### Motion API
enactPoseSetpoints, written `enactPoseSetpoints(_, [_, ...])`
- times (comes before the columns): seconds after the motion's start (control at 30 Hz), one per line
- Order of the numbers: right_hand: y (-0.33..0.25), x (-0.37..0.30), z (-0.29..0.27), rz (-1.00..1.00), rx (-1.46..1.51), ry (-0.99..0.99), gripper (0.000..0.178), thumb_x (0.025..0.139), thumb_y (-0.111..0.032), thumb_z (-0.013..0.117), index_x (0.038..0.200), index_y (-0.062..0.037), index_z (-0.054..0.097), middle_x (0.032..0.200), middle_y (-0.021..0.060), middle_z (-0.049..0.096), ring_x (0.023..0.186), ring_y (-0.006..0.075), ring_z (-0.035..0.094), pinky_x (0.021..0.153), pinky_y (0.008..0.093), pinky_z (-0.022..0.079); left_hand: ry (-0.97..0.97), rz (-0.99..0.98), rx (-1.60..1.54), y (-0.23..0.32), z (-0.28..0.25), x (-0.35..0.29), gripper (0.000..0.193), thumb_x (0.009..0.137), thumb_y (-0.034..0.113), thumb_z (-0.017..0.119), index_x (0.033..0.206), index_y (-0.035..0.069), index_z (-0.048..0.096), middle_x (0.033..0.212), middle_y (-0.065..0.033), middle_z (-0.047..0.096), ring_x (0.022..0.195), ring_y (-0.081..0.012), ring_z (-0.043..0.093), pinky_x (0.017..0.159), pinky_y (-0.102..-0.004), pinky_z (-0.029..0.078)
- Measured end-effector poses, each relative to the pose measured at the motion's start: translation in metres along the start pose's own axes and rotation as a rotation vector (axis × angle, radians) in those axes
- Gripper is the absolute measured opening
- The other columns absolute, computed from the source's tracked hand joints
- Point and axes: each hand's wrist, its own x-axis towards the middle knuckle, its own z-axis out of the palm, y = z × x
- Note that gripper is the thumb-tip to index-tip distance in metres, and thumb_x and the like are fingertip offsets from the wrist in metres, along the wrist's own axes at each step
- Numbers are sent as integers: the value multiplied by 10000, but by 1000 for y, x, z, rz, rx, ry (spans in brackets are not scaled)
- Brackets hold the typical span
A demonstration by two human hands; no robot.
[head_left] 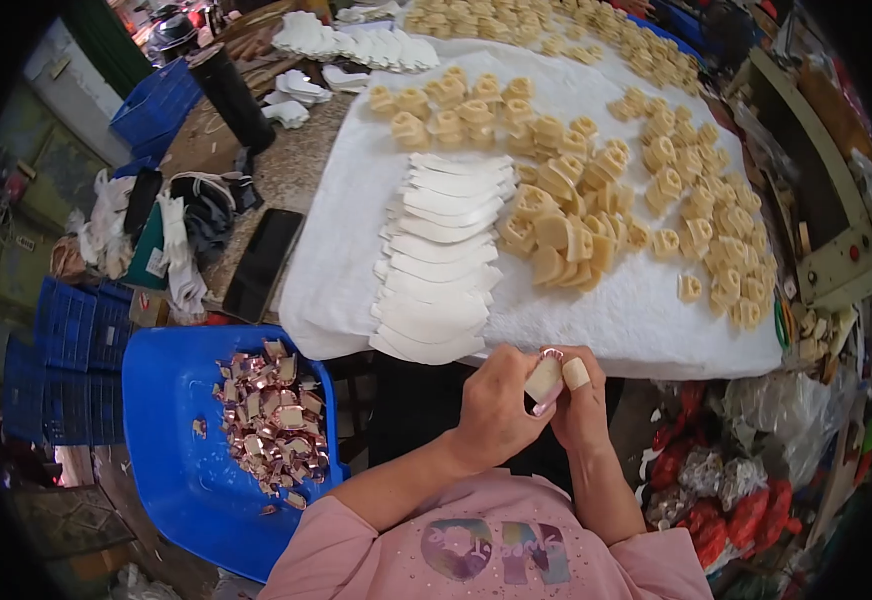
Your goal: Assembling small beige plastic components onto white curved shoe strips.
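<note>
Both hands meet at the table's near edge around a small cream-coloured block with shiny pink metallic covering [544, 380]. My left hand [499, 408] grips it from the left, fingers curled. Pressed close on the other side is my right hand [581, 405], with a pale tape or finger cover on its thumb; its other fingers are partly hidden. Just beyond the hands, overlapping curved white sheets [441, 265] lie in a column. To their right is a heap of beige moulded pieces [576, 235]. At the lower left, a blue plastic tub [171, 430] holds many pink-metallic covered pieces [276, 415].
A white cloth [331, 300] covers the table, with more beige pieces [726, 250] along its right and far sides. On the left stand a black phone [264, 265], a dark cylinder [231, 100], gloves [181, 250] and blue crates [76, 330]. Plastic bags [746, 500] lie at lower right.
</note>
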Motion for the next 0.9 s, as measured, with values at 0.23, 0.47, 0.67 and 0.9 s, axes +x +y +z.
enactPoseSetpoints(0.23, [-2, 10, 18, -44, -276, 104, 221, 951, -201, 491, 1040, -11, 560, 954, 58, 577, 859, 115, 540, 778, 266, 450, 52, -32, -40, -8, -9, 5, 417, 625, 55, 776, 950, 28, 515, 771, -103, 515, 659, -265, 573, 571, -351, 472])
enactPoseSetpoints(0.47, [3, 13, 17, -196, -754, 151, 143, 908, -120, 466, 956, -28, 564, 895, 35, 562, 800, 98, 526, 725, 234, 433, 110, -41, -30, -8, -14, -1, 398, 640, 69, 757, 961, 39, 524, 819, -117, 531, 699, -304, 583, 595, -374, 481])
enactPoseSetpoints(0.67, [3, 22, 41, -393, -896, 124, 240, 959, -192, 455, 1006, 17, 564, 933, 80, 583, 856, 142, 540, 776, 275, 437, 192, -107, -23, -7, -27, 2, 400, 682, 120, 734, 994, 29, 501, 829, -128, 525, 716, -317, 578, 595, -397, 484])
enactPoseSetpoints(0.9, [9, 34, 58, -291, -903, -48, 290, 965, -285, 462, 1022, -17, 554, 965, 45, 550, 878, 115, 505, 803, 253, 416, 253, -110, -11, -15, -54, -4, 461, 676, 134, 752, 1035, 33, 482, 916, -131, 546, 804, -298, 589, 641, -383, 495])
